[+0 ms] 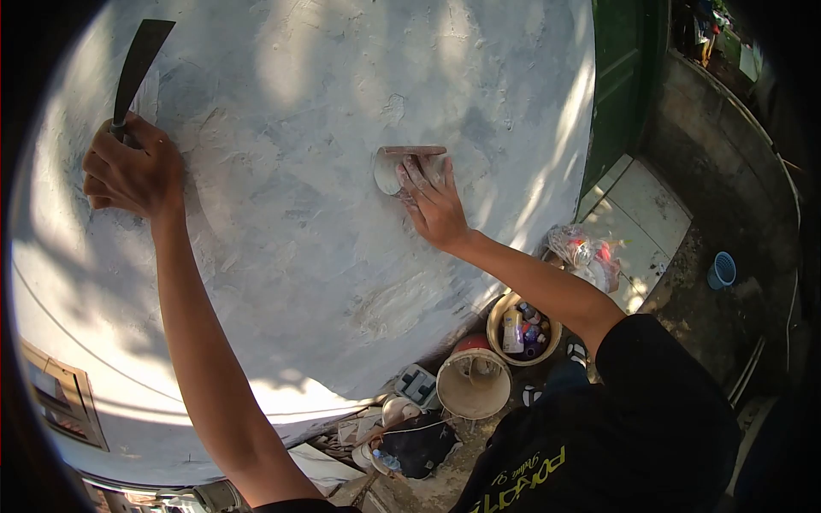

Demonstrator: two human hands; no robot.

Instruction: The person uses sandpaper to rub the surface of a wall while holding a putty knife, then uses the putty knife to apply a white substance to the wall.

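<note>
Left hand grips a dark putty knife; right hand presses a putty-smeared sanding block against the patchy grey wall; shirt lettering unreadable

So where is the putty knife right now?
In the head view, the putty knife is at the upper left, gripped in the left hand, blade up against the plastered wall.

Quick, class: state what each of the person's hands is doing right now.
Left hand: closed around the handle of a putty knife against the wall.
Right hand: pressing a small sanding block flat on the wall.
</note>
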